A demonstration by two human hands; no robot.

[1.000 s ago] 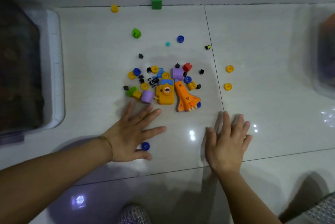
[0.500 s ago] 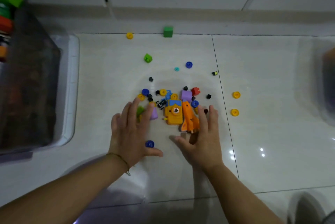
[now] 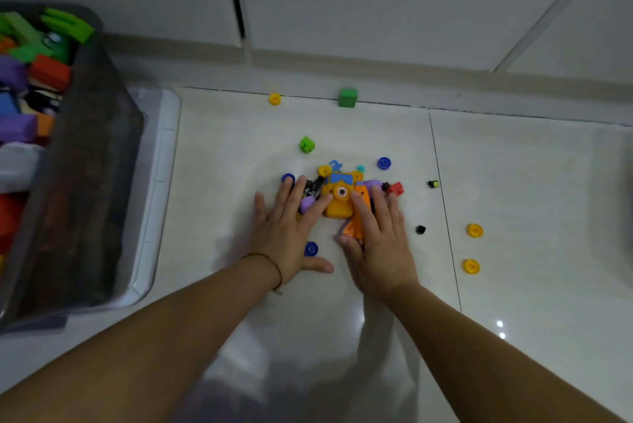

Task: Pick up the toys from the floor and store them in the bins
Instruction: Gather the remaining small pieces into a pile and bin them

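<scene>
I'm at the gathering step: left hand [image 3: 291, 234] and right hand [image 3: 380, 244] lie flat either side of the toy camera [image 3: 339, 198], fingers straight and apart; next, I reckon, curl them under it and lift.

Three blue discs [image 3: 384, 163], five yellow discs [image 3: 474, 230], one teal disc [image 3: 360, 168]. Two green blocks [image 3: 347, 98], two purple cylinders [image 3: 371, 184], one red block [image 3: 397, 188], at least three small black cubes [image 3: 420, 229]. One orange camera [image 3: 339, 198], one orange rocket [image 3: 356, 227]. One bin [image 3: 102, 182], far left.
</scene>
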